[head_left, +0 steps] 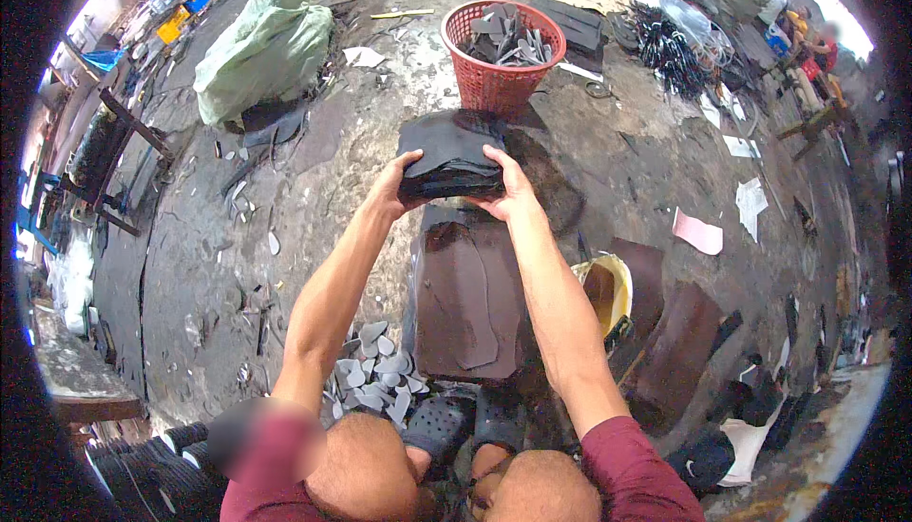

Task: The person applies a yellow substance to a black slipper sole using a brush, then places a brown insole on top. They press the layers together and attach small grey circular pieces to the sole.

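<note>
Between my outstretched arms I grip a thick stack of dark sheets, black and roughly square, with uneven layered edges. My left hand clasps its left side, thumb on top. On the opposite side, my right hand holds it the same way, its fingers partly hidden underneath. Just beyond the stack stands a red plastic basket full of grey cut pieces. Nearer to me, below my hands, lies a dark brown slab with a loose irregular sheet on top.
Grey cut-outs are heaped left of my feet. A yellow-rimmed container and brown sheets lie to the right. A pale green sack sits at the far left, a tangle of black strips at the far right. Scraps litter the floor.
</note>
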Demonstrator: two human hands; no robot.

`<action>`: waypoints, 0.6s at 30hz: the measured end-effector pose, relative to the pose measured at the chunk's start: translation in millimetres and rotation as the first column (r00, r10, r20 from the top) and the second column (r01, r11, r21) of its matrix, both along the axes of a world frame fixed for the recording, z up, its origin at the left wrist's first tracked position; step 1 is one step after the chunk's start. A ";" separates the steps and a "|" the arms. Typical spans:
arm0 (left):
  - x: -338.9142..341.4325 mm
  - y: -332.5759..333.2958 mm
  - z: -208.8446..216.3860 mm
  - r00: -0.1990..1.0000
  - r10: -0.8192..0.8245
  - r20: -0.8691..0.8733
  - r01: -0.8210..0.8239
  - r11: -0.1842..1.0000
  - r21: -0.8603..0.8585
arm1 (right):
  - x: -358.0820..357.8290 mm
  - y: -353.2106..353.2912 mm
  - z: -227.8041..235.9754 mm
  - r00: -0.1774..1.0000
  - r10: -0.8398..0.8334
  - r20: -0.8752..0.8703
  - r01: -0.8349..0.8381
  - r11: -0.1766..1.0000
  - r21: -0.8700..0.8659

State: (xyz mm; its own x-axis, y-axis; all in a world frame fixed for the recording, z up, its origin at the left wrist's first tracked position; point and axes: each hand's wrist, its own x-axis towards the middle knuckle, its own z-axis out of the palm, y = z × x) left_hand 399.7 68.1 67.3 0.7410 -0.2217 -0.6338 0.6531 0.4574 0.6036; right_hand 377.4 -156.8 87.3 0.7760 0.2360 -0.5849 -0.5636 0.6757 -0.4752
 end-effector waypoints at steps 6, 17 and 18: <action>-49.7 3.4 22.8 0.996 0.081 -0.045 -0.085 0.993 -0.087 | -10.5 11.6 23.6 0.999 -0.052 0.006 0.052 0.994 -0.094; -159.0 50.6 123.9 0.846 -0.033 0.533 -0.122 0.960 0.253 | -122.5 37.1 129.7 0.685 0.080 0.725 0.542 0.610 -0.579; -167.8 53.8 126.9 0.731 -0.221 0.646 -0.225 0.816 0.533 | -128.2 35.6 145.6 0.668 0.074 0.740 0.544 0.631 -0.554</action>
